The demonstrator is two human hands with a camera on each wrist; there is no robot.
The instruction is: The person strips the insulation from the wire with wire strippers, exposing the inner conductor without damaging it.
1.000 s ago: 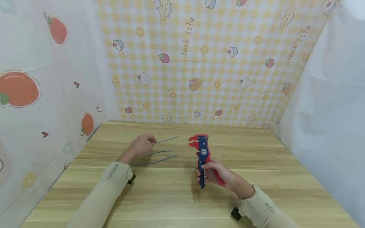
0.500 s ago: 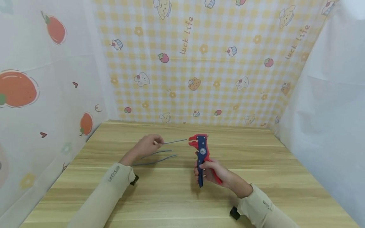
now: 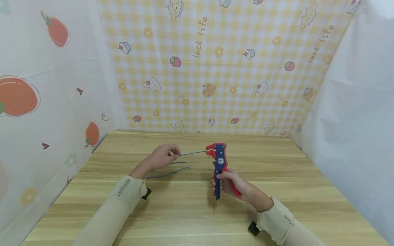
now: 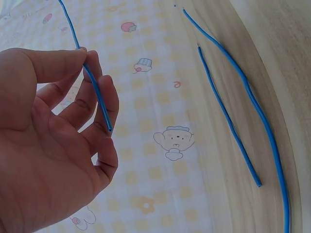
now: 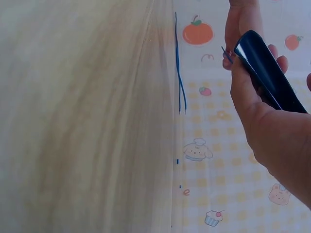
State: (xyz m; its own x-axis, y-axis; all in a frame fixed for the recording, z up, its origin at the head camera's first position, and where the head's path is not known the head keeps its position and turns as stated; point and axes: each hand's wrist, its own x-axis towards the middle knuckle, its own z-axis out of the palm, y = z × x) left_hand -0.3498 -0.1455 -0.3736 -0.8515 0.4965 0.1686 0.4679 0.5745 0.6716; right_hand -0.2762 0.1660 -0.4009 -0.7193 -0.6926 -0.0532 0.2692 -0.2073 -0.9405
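My left hand (image 3: 161, 156) pinches a blue wire (image 3: 194, 152) between thumb and forefinger above the table. In the left wrist view one end of this wire (image 4: 99, 99) lies across the curled fingers. My right hand (image 3: 232, 184) grips the handles of a red and blue wire stripper (image 3: 220, 159), held upright with its jaws facing left. The wire's far end meets the mouth of the jaws; how deep it sits I cannot tell. In the right wrist view only a dark handle (image 5: 267, 73) of the stripper shows.
Two more blue wires lie on the wooden table (image 3: 172, 212): a longer wire (image 4: 262, 116) and a shorter wire (image 4: 226, 111), both with thin bare tips. A tiny blue piece (image 5: 177, 161) lies farther along the table. Patterned cloth (image 3: 197, 75) hangs behind.
My left hand has moved right with the wire, whose far end has gone from well left of the stripper to its jaws. The stripper has stayed nearly in place.
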